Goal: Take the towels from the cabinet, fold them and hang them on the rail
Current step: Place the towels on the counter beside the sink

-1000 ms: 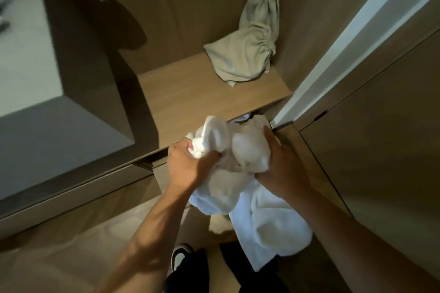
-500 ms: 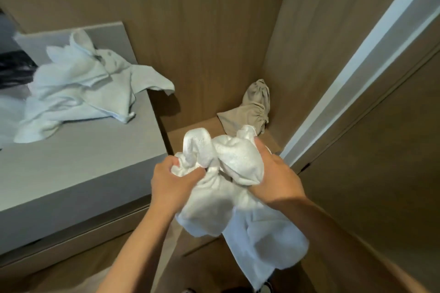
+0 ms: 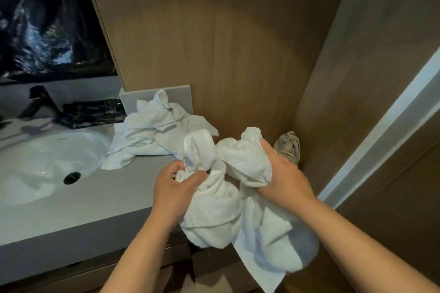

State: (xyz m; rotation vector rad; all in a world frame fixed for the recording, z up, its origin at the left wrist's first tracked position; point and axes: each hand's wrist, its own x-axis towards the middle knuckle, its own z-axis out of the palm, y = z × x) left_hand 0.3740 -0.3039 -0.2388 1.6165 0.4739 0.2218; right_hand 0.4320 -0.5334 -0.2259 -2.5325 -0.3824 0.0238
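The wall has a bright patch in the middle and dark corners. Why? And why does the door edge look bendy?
In the head view, a warm glow lands on the wooden wall and fades toward the corners; the lamp itself is out of view. The white door edge seems to lean and curve because the wide-angle lens bends lines near the frame's side. The white towel in both hands looks bright and slightly soft.

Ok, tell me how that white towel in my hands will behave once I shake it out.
Probably floppy: the white towel sags in bunches below the left hand and right hand. Likely light, since loose grips hold it. It looks tangled, so it may not open cleanly.
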